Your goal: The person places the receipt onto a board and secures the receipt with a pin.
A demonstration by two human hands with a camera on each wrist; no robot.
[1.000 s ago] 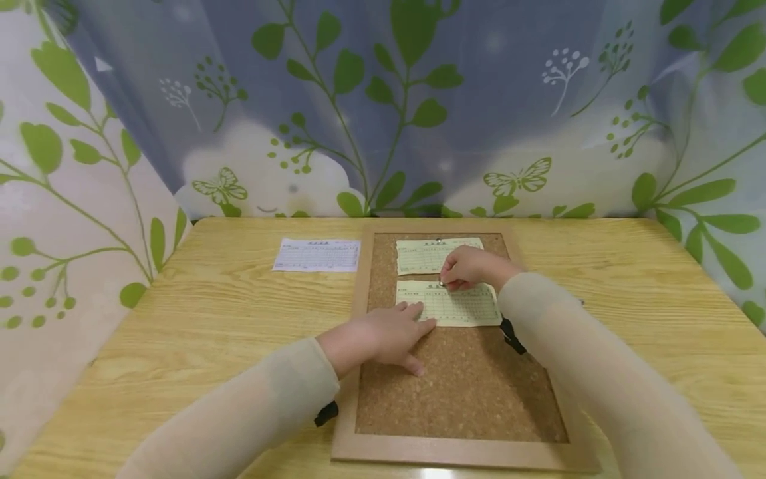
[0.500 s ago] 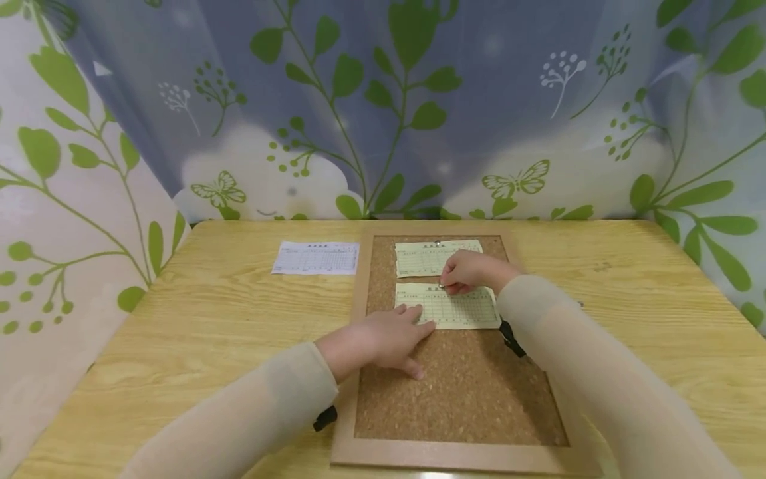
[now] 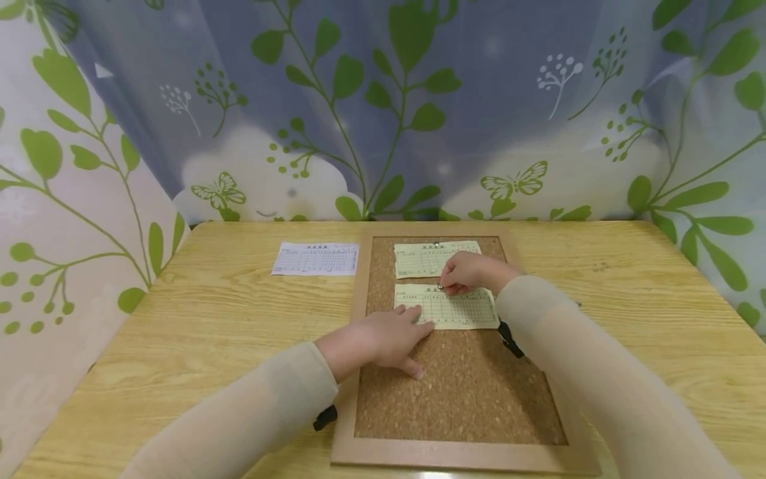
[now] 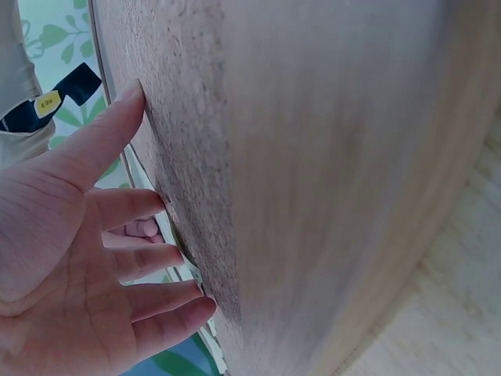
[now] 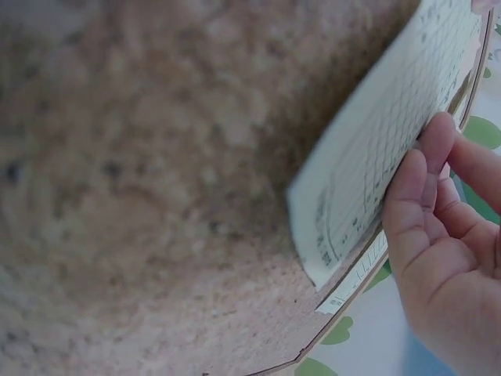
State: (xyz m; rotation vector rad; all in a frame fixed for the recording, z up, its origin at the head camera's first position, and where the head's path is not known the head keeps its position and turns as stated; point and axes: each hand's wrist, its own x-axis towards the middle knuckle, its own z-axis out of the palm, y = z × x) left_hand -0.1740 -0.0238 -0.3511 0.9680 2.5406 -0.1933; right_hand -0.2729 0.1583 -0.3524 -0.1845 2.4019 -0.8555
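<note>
Left hand (image 3: 389,338) lying flat and spread, right hand (image 3: 469,271) pinching pin (image 3: 440,287).
Lower yellow slip (image 3: 449,310) is lying on the corkboard (image 3: 455,399), above its middle, left fingertips touching its edge; slip could be skewing if the pin is entering slanted or fingertip pressure is slackening.

Corkboard (image 3: 461,392) on table (image 3: 179,346); near slip (image 3: 451,311) before far slip (image 3: 421,261), both on corkboard; third slip (image 3: 315,259) left of corkboard.

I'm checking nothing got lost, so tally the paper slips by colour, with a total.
Yellow slips on the corkboard: 2
White slip on the table: 1
Total: 3
</note>
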